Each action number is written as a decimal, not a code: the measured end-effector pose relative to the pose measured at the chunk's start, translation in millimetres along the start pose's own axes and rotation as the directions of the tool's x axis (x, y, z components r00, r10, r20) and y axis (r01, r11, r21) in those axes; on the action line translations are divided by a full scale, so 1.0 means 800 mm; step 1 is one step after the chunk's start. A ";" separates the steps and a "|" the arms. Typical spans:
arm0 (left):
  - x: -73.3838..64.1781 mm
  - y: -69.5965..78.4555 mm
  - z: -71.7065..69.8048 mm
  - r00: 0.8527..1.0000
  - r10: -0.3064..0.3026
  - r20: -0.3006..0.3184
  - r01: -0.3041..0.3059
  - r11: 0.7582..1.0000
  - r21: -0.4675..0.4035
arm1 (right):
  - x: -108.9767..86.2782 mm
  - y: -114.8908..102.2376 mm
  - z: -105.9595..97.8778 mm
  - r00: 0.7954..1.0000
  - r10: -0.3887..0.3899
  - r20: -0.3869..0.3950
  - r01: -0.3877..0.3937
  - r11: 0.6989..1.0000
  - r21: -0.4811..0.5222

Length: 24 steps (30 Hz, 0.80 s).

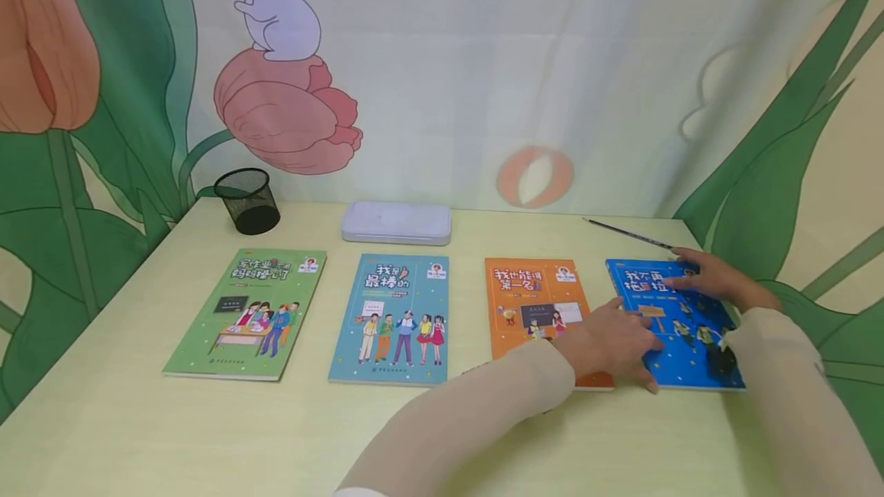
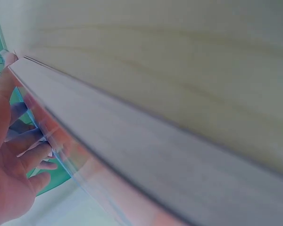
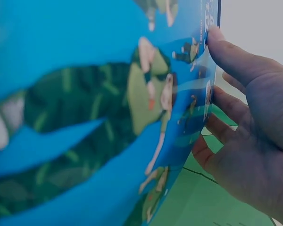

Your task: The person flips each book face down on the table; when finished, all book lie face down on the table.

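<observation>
At the right end of a row of books lies a blue book (image 1: 645, 320) with cartoon children on its cover. My left hand (image 1: 615, 340) reaches across the lower right part of an orange book (image 1: 507, 328), and its fingers touch the blue book's left edge. In the left wrist view that hand (image 2: 14, 160) has spread fingers beside a book's pale page edge (image 2: 108, 127). My right hand (image 1: 728, 280) lies at the blue book's upper right. In the right wrist view its thumb touches the cover (image 3: 146, 94) and its fingers meet the side edge.
A teal book (image 1: 390, 320) and a green book (image 1: 245, 317) lie farther left on the pale table (image 1: 103, 420). Behind them stand a black mesh pen cup (image 1: 249, 202) and a lavender pencil case (image 1: 397, 223). A thin dark pencil (image 1: 625, 232) lies behind the blue book.
</observation>
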<state>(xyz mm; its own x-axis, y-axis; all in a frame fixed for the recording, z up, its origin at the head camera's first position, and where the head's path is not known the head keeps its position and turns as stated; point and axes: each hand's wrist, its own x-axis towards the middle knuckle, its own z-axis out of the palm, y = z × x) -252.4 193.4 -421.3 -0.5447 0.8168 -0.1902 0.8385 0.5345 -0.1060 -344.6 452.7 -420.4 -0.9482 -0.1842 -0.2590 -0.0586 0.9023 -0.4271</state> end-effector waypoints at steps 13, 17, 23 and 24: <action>-0.001 0.002 -0.001 0.999 -0.035 0.009 0.035 0.998 -0.046 | 0.001 0.002 0.003 0.996 0.086 0.005 -0.086 0.996 0.006; 0.000 0.003 0.000 0.998 -0.058 0.025 0.060 0.994 -0.089 | 0.000 0.000 0.003 0.996 0.091 0.013 -0.091 0.996 -0.003; -0.001 0.004 0.001 0.998 -0.054 0.020 0.055 0.994 -0.092 | 0.001 0.004 0.003 0.994 0.111 0.015 -0.111 0.994 -0.007; -0.001 0.004 0.001 0.998 -0.053 0.018 0.054 0.994 -0.090 | 0.002 0.006 0.004 0.993 0.114 0.014 -0.114 0.993 -0.005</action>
<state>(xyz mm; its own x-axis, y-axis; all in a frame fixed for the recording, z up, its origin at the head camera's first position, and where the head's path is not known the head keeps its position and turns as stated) -249.6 194.1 -422.6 -0.5879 0.7833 -0.2020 0.8030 0.5954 -0.0280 -345.5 455.2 -425.3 -0.9441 -0.0857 -0.3183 0.0483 0.9193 -0.3906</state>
